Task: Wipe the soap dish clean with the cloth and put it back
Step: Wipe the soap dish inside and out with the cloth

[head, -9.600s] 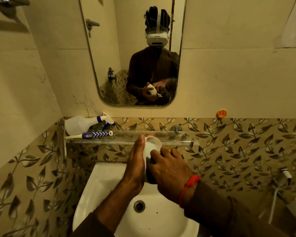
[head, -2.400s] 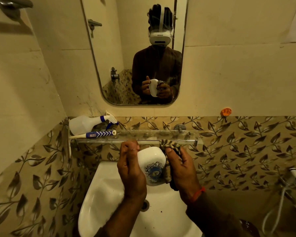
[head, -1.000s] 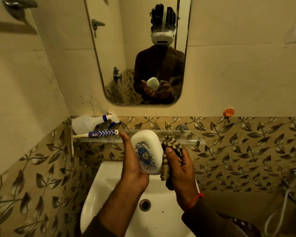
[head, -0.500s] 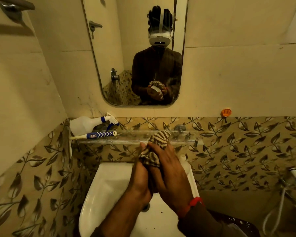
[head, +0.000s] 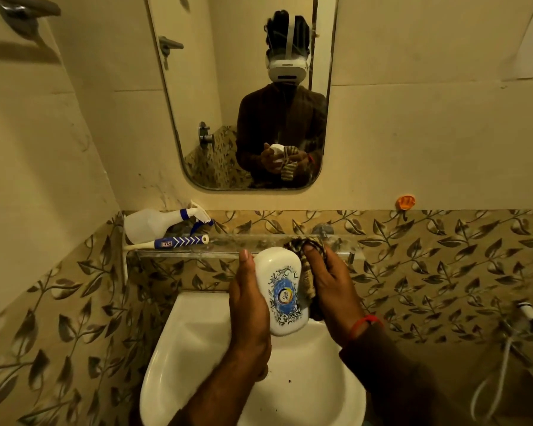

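Item: white soap dish [head: 282, 290], blue-and-black printed emblem facing me, held upright over the white basin [head: 179, 348]. My left hand [head: 248, 305] grips its left edge, thumb along the rim, fingers behind and out of sight. My right hand [head: 333, 287] holds the striped cloth [head: 305, 272], fingers curled round it, cloth touching the dish's right edge. Behind: glass shelf [head: 228, 244] bearing a spray bottle [head: 157, 221] lying on its side and a blue-and-white toothbrush [head: 179, 241]. Above: wall mirror [head: 197, 118].
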A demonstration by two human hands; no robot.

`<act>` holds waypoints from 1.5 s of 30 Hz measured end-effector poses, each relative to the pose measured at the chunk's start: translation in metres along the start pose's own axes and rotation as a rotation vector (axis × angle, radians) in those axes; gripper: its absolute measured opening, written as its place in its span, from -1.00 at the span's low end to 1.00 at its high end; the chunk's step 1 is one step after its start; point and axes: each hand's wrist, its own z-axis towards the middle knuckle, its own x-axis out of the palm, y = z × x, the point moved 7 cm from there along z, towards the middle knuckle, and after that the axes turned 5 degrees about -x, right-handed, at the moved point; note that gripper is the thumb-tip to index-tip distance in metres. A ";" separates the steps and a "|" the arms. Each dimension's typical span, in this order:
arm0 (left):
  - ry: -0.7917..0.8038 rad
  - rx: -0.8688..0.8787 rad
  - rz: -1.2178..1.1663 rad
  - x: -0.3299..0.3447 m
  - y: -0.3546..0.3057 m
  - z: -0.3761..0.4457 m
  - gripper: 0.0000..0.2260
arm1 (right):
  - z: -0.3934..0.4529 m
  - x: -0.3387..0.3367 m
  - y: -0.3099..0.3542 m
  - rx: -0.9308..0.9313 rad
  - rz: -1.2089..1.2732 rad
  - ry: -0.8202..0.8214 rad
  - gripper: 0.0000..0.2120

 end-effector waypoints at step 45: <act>0.382 -0.265 -0.041 0.018 0.036 0.032 -0.35 | 0.002 0.046 0.028 -0.524 -1.058 0.043 -0.72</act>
